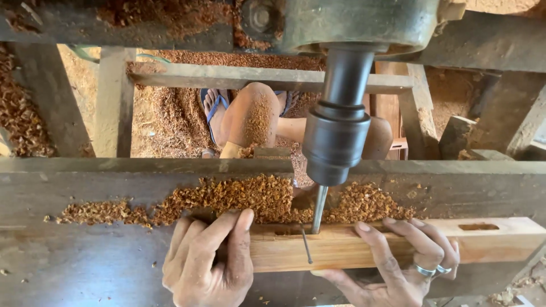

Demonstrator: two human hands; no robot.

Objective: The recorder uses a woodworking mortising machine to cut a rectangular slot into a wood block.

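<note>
A light wooden bar (500,241) lies on the grey machine table (85,256) under a dark drill chuck (336,139). The thin bit (319,209) enters a slot (287,231) cut in the bar's top face. Another slot (478,227) shows near the bar's right end. My left hand (209,261) grips the bar's left end, thumb on top. My right hand (398,264), with two rings, clasps the bar just right of the bit, fingers over the top.
Reddish wood shavings (244,196) are heaped on the table behind the bar. Below the machine frame (256,77) my knees and a blue sandal (213,108) show over a chip-covered floor. Wooden frame posts (114,102) stand left and right.
</note>
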